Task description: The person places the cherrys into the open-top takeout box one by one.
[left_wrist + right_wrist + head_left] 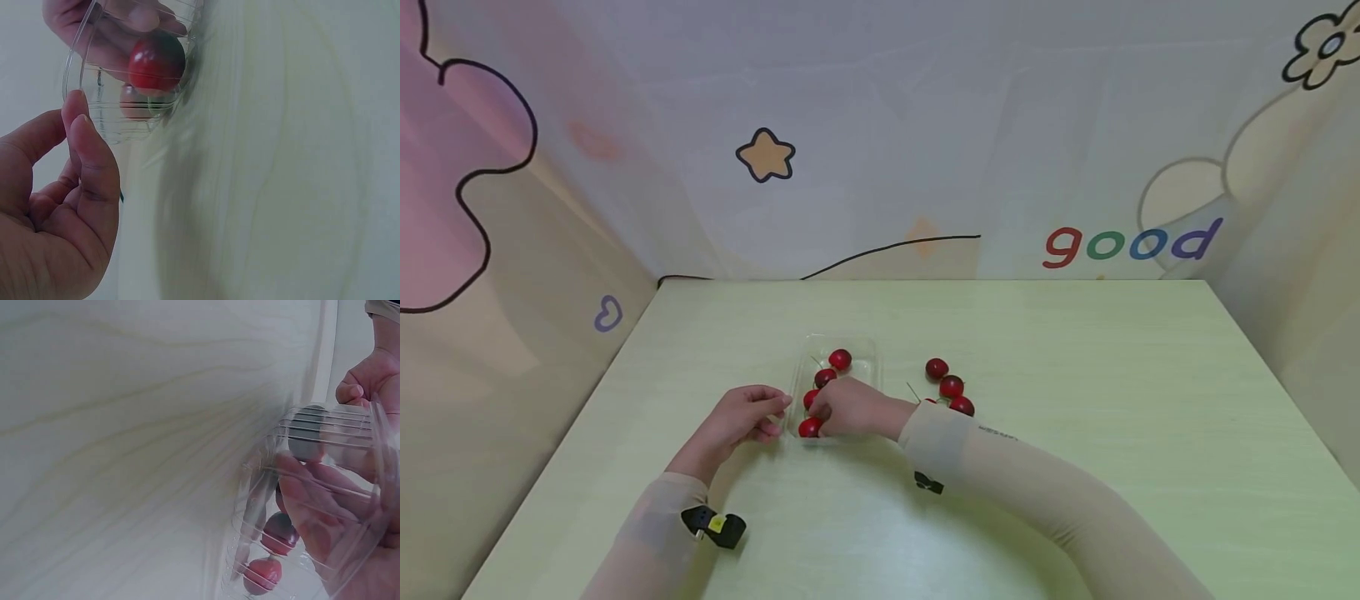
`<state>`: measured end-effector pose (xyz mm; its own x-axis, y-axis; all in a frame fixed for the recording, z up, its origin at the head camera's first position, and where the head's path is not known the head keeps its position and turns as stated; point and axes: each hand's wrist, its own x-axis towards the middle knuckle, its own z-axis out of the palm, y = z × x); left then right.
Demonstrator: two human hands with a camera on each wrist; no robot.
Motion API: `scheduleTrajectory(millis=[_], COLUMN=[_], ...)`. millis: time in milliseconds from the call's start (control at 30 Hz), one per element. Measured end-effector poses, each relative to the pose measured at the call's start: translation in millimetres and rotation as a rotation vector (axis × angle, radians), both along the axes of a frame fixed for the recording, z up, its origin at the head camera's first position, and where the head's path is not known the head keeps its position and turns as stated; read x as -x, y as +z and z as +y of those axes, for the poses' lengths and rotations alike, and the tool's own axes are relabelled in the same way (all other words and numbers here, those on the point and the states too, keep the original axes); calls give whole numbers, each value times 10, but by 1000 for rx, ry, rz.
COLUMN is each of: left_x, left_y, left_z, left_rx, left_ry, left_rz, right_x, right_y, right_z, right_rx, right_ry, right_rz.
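Observation:
A clear plastic box point(867, 354) sits on the table with several red cherries in a slanting line inside, among them a far cherry point(840, 359). My left hand point(747, 419) is at the box's left side, its thumb and forefinger pinching the rim point(74, 65). Reaching in from the right, my right hand point(857, 407) is down inside the box. Its fingertips are on the nearest cherry point(809, 427), by the near left corner; that cherry point(157, 62) shows through the wall in the left wrist view. Part of the middle cherry is hidden behind the right hand.
Right of the box lies a loose group of cherries, including a dark cherry point(936, 368) and a brighter cherry point(951, 386); the right sleeve point(985, 446) partly covers the nearest ones. A printed cloth backdrop point(880, 150) hangs behind the pale table point(1112, 358).

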<state>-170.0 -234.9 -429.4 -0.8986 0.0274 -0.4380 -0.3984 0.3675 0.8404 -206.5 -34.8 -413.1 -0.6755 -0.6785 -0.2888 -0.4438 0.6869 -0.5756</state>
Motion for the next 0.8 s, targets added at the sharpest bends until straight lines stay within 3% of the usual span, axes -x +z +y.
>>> scheduleTrajectory(millis=[367,633,800], left_x=[-20,-16,-12], left_y=[23,19,12], left_z=[3,8,7], left_rx=[6,-1,0], left_ry=[-2,1,-6], left_rz=[-6,-6,-5], right_x=[32,123,158], right_y=[71,148,207], right_z=[57,166,269], right_rx=[39,105,139], right_ry=[-42,-21,-39], right_rz=[-46,-65,-136])
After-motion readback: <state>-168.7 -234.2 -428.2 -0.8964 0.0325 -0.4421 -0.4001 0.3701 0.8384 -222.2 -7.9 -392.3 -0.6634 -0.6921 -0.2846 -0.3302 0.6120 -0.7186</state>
